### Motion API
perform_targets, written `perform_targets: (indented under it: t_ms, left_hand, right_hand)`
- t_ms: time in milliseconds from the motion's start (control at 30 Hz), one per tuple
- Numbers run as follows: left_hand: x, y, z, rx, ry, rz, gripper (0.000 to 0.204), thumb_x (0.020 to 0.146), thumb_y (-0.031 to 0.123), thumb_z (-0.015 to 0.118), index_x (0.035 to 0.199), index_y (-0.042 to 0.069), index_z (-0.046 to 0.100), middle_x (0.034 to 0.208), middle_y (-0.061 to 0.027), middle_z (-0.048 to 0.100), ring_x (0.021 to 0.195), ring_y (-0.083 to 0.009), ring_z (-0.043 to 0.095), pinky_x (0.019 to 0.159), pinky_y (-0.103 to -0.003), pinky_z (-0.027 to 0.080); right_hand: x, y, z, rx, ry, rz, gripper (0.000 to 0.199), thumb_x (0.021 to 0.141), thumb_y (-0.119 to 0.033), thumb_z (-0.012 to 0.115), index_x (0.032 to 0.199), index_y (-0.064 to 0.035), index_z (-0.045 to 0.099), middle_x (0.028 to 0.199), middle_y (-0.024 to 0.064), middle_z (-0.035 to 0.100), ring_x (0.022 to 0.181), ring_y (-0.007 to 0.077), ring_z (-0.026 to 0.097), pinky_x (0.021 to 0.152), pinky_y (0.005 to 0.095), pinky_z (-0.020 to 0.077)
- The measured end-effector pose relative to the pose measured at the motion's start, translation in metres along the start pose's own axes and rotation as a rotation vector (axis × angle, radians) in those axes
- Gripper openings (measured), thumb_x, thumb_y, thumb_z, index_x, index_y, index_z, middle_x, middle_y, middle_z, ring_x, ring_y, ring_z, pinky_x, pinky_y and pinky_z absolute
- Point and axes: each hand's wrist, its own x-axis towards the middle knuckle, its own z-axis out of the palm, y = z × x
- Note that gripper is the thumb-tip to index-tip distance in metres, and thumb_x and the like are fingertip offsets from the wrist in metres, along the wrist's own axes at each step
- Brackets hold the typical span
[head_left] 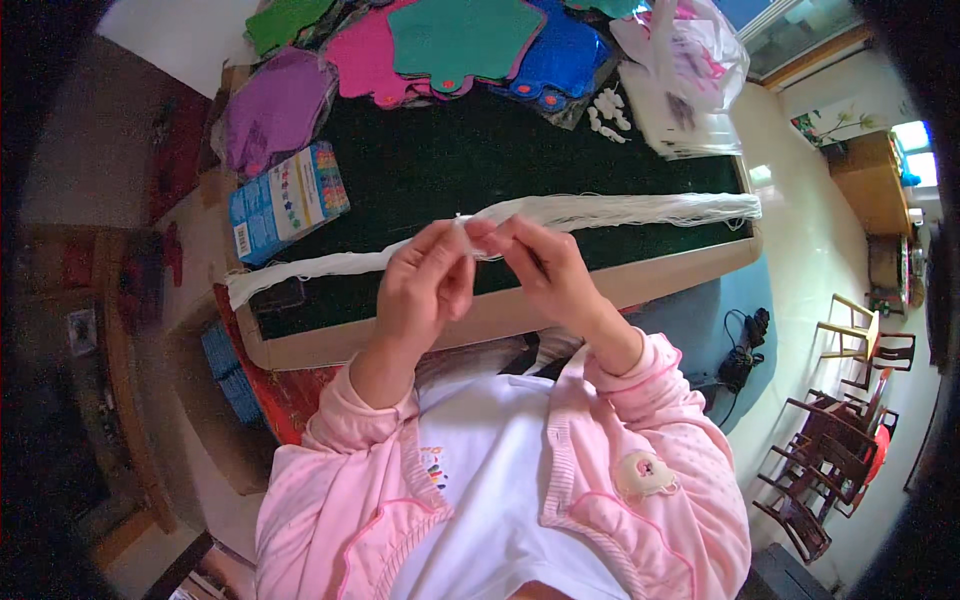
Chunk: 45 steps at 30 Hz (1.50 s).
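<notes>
both the left hand (425, 285) and right hand (535, 262) pinch closed on the long white bundle of loose cotton threads (600, 211) (running nine to three o'clock across the dark green felt-topped board (450, 165)), where careless tugging could, i judge, tangle strands.

Glossy pale floor (815, 250) catching window (800, 25) light, dark wooden chairs (830, 450) clustered right, a wooden cabinet (872, 180) beyond them.

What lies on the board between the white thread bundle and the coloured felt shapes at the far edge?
In the head view, only bare dark green board surface lies between the white thread bundle and the coloured felt shapes.
</notes>
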Motion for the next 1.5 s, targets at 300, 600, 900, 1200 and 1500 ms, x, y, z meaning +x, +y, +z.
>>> perform_targets:
  t_ms: [300, 600, 900, 1200, 1500]
  left_hand:
    - [0.016, 0.001, 0.001, 0.031, -0.005, 0.055, 0.03, 0.094, 0.029, 0.045, 0.088, 0.002, 0.059, 0.067, -0.0032, 0.057, 0.042, -0.0039, 0.042, 0.037, -0.017, 0.029]
    - [0.017, -0.007, 0.018, 0.374, -0.033, 0.084, 0.03, 0.095, 0.027, 0.041, 0.084, 0.004, 0.057, 0.062, 0.0016, 0.051, 0.049, -0.0031, 0.042, 0.044, -0.017, 0.032]
    - [0.021, -0.017, 0.017, 0.599, 0.103, 0.134, 0.031, 0.095, 0.02, 0.037, 0.075, 0.002, 0.053, 0.057, 0.0003, 0.048, 0.051, -0.0054, 0.043, 0.047, -0.022, 0.033]
    - [0.022, -0.039, 0.012, 0.467, 0.008, 0.04, 0.03, 0.094, 0.018, 0.041, 0.075, 0.002, 0.057, 0.056, 0.0007, 0.051, 0.046, -0.0037, 0.044, 0.041, -0.019, 0.033]
    - [0.019, -0.055, 0.011, 0.305, 0.158, 0.017, 0.027, 0.094, 0.022, 0.044, 0.08, 0.003, 0.057, 0.057, -0.0011, 0.054, 0.044, -0.003, 0.045, 0.037, -0.016, 0.031]
  right_hand:
    - [0.011, -0.001, -0.036, -0.256, -0.241, -0.046, 0.019, 0.077, 0.003, 0.057, 0.096, -0.0001, 0.056, 0.093, 0.0122, 0.059, 0.076, 0.0193, 0.059, 0.068, 0.029, 0.0458]
    - [0.023, -0.003, -0.038, 0.164, -0.261, -0.035, 0.024, 0.076, 0.003, 0.064, 0.097, 0.0004, 0.055, 0.091, 0.0083, 0.055, 0.074, 0.015, 0.059, 0.067, 0.0257, 0.0465]
    - [0.017, 0.001, -0.032, -0.088, -0.179, -0.091, 0.016, 0.075, 0.0, 0.064, 0.088, -0.0018, 0.056, 0.072, 0.0077, 0.054, 0.068, 0.0203, 0.057, 0.059, 0.0292, 0.0446]
    - [0.014, 0.003, -0.041, -0.207, -0.279, -0.224, 0.009, 0.077, -0.004, 0.06, 0.084, -0.0015, 0.054, 0.077, 0.0111, 0.053, 0.069, 0.0299, 0.055, 0.058, 0.0357, 0.0442]
    - [0.005, 0.009, -0.039, -0.227, -0.407, -0.232, 0.01, 0.078, -0.005, 0.059, 0.085, -0.0023, 0.053, 0.076, 0.011, 0.051, 0.07, 0.0308, 0.054, 0.059, 0.0364, 0.0433]
